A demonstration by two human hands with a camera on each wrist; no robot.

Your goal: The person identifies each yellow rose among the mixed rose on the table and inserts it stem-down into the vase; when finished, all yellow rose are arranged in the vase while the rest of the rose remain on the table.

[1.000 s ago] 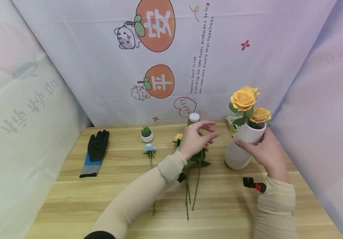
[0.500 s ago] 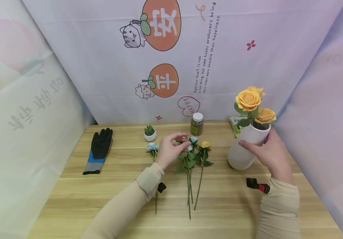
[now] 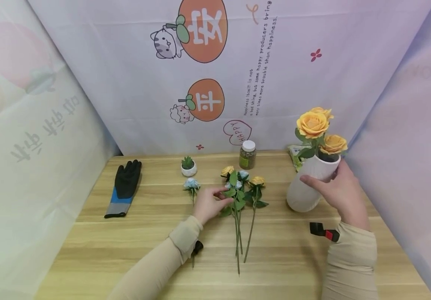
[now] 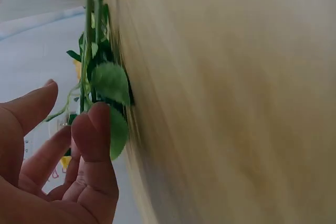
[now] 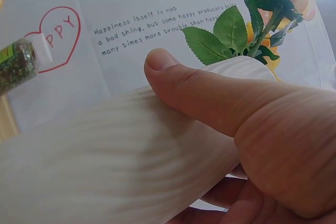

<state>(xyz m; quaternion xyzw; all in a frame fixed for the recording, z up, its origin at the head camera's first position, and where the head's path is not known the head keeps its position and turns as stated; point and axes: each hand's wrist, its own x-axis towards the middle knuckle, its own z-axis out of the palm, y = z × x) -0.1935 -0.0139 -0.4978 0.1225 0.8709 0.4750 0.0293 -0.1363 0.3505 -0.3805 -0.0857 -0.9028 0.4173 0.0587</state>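
My right hand grips a ribbed white vase round its upper part, thumb across the near side. The vase leans to the right, and yellow roses stand in its mouth. At the middle of the table my left hand is beside a bunch of long-stemmed flowers, its fingertips at the green leaves. In the left wrist view a gap shows between thumb and fingers; whether they touch the leaves is unclear. Blue flowers and a yellow rose lie there.
A separate blue flower lies left of the bunch, its stem partly hidden by the left arm. Behind are a small potted succulent, a white-capped jar and a green packet. A black-and-blue glove lies far left.
My left hand has come left and down from above the flowers to their leaves, uncovering the jar and the flower heads. The right hand still holds the vase in much the same place.
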